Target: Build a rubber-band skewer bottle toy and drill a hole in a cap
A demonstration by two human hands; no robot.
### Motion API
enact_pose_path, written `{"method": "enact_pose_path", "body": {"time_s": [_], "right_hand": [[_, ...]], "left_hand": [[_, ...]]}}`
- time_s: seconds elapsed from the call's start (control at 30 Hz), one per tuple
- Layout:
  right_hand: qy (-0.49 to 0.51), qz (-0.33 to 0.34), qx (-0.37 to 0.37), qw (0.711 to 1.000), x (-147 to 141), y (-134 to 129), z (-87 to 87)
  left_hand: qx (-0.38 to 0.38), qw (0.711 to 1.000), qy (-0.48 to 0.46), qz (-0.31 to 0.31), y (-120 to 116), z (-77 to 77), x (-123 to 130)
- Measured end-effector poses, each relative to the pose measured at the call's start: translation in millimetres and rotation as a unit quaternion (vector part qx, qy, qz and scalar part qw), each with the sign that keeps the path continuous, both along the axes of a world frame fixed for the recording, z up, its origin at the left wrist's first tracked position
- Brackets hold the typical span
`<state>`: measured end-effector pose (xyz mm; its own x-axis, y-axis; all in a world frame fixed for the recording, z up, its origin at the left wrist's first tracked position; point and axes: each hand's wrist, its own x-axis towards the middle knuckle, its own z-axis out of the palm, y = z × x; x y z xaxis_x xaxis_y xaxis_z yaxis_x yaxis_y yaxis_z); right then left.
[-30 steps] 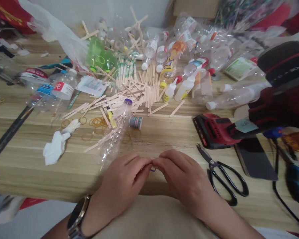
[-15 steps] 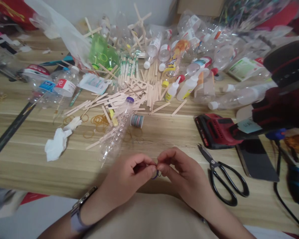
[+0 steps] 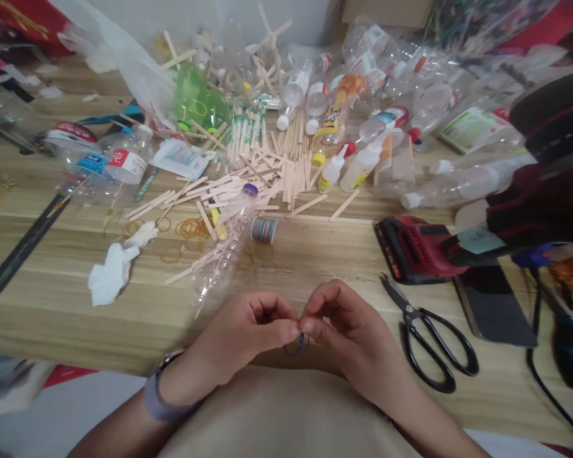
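My left hand [image 3: 251, 334] and my right hand [image 3: 348, 331] meet at the front of the table, thumbs and fingertips pinched together. A thin blue-purple loop [image 3: 293, 348] hangs just below the touching fingertips; the part between them is hidden, and its material is too small to make out. Beyond my left hand a clear plastic bottle [image 3: 219, 264] with a purple cap lies on its side. A spool of multicoloured thread [image 3: 264, 230] rests beside that bottle. To the right of my right hand lie black-handled scissors [image 3: 412, 313], their blades slightly apart.
Loose wooden sticks [image 3: 253, 178] and several plastic bottles [image 3: 296, 92] crowd the back. At the right stand a red and black power drill [image 3: 415, 248], a phone [image 3: 496, 305] and pliers [image 3: 570, 350]. White tissue [image 3: 111, 275] and rubber bands [image 3: 191, 228] lie left.
My fingertips have come closer together, now touching. The blue-purple loop hangs a little lower and further left. My left wrist has turned slightly; the objects on the table stay put.
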<state>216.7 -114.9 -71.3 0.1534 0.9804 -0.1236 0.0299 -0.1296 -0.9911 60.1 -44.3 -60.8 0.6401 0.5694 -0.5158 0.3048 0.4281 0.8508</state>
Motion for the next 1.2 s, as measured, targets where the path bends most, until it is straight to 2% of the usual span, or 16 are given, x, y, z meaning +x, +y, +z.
{"method": "enact_pose_path", "body": {"time_s": [0.17,0.33,0.43,0.63,0.8,0.93,1.2], "right_hand": [[0.022,0.015,-0.012,1.0,3.0,-0.4,-0.8],[0.119,0.049,-0.065,0.989,5.4,1.9,0.5],[0.139,0.057,-0.076,0.986,3.2,1.6,0.4],[0.061,0.031,-0.035,0.997,-3.9,0.1,-0.1],[0.035,0.015,-0.035,0.999,-6.3,1.3,1.4],[-0.048,-0.008,-0.028,0.998,-7.2,0.5,-0.1],[-0.157,-0.005,-0.002,0.988,-6.6,-0.8,-4.0]], "left_hand": [[0.028,0.999,0.021,0.004,0.9,1.6,2.2],[0.098,0.992,0.081,0.015,-0.5,1.4,2.5],[0.12,0.987,0.102,0.029,-2.2,1.5,2.3],[0.13,0.986,0.087,0.052,-4.5,-2.1,1.5],[0.14,0.985,0.078,0.062,-3.6,-2.5,2.7],[0.124,0.986,0.076,0.087,-3.4,-1.1,4.2],[0.027,0.993,0.031,0.113,-4.6,-3.9,7.9]]}}
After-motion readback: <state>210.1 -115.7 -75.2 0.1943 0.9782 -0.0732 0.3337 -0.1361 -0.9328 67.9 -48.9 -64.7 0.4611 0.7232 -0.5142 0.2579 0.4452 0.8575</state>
